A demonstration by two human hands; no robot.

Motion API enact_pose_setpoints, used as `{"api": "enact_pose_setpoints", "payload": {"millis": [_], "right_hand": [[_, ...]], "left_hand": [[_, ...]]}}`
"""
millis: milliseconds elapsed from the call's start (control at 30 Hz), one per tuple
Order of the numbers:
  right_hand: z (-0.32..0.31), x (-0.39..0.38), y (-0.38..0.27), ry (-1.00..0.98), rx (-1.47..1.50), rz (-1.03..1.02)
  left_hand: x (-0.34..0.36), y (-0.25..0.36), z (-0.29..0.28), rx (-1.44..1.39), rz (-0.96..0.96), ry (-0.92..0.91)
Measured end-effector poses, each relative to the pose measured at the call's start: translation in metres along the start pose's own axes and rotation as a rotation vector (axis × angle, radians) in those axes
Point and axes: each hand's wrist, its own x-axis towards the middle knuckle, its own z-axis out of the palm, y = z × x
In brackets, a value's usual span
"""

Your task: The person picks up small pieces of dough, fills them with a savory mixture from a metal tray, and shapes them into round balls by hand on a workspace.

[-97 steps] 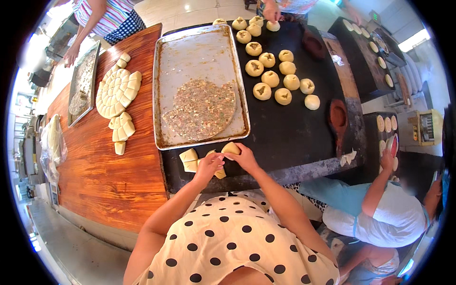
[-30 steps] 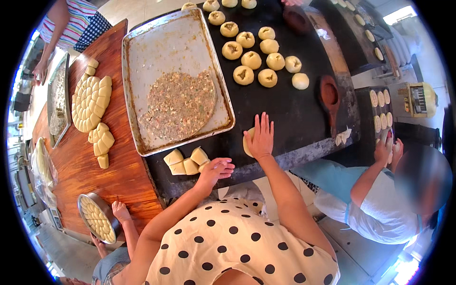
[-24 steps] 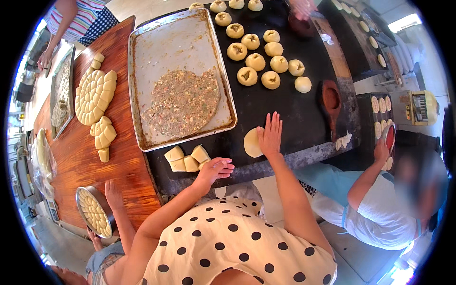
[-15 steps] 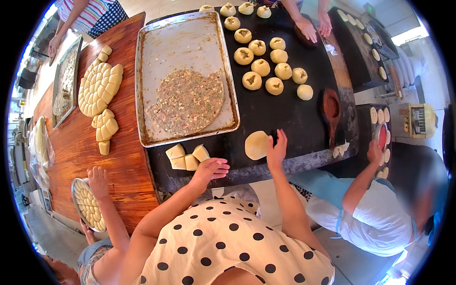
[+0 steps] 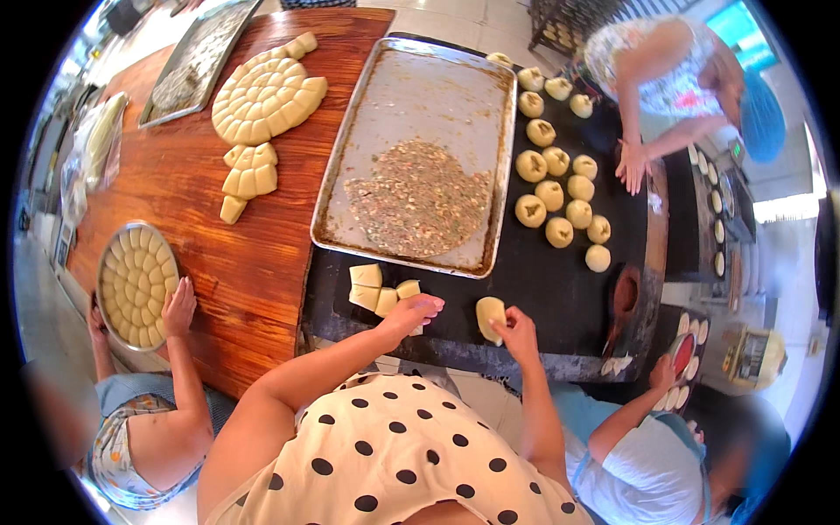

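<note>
My right hand (image 5: 517, 336) pinches the edge of a flattened dough disc (image 5: 489, 317) at the near part of the black tabletop. The disc stands partly tilted in my fingers. My left hand (image 5: 411, 317) hovers with its fingers stretched out to the right and nothing seen in them, beside a few cut dough pieces (image 5: 366, 276). Part of a piece is hidden under that hand. Just beyond my hands is a large metal tray (image 5: 420, 96) with a chopped, speckled filling (image 5: 420, 199) on it. To its right sit several filled dough balls (image 5: 549, 194), some with open tops.
A wooden ladle (image 5: 624, 293) lies at the right edge. Scored dough (image 5: 267, 101) and another filling tray (image 5: 210, 54) are on the wooden table (image 5: 254, 289). At left, a person holds a round pan of dough (image 5: 138, 289). Other people work at far right and near right.
My right hand has gone from lying open beside the disc to gripping it and tilting it up. My left hand has shifted slightly over the cut pieces. The view has turned.
</note>
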Motion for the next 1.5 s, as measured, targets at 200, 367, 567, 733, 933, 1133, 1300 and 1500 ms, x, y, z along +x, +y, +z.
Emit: {"api": "enact_pose_setpoints", "payload": {"millis": [200,367,567,733,933,1133,1300,1500], "right_hand": [[0.027,-0.006,-0.129,-0.300,0.253,-0.218],[0.068,0.072,-0.208,0.061,-0.025,-0.626],[0.170,0.190,-0.256,0.127,-0.603,-0.957],[0.220,0.206,-0.283,-0.142,-1.085,-0.710],[0.230,0.205,-0.282,-0.226,-1.152,-0.691],[0.242,0.200,-0.303,-0.229,-1.308,-0.484],[0.250,0.209,-0.298,-0.255,-1.290,-0.440],[0.235,0.212,-0.292,-0.109,-1.055,-0.571]], "left_hand": [[-0.019,0.038,-0.007,-0.646,-0.029,-0.302],[-0.051,0.062,-0.064,-0.764,0.247,-0.251],[-0.110,0.051,-0.103,-0.777,0.349,-0.142],[-0.146,0.013,-0.110,-0.921,0.308,-0.065],[-0.159,-0.001,-0.120,-0.945,0.271,-0.058],[-0.147,0.004,-0.125,-0.929,0.265,-0.098],[-0.149,0.013,-0.122,-0.884,0.240,-0.161],[-0.152,0.016,-0.119,-0.870,0.221,-0.086]]}}
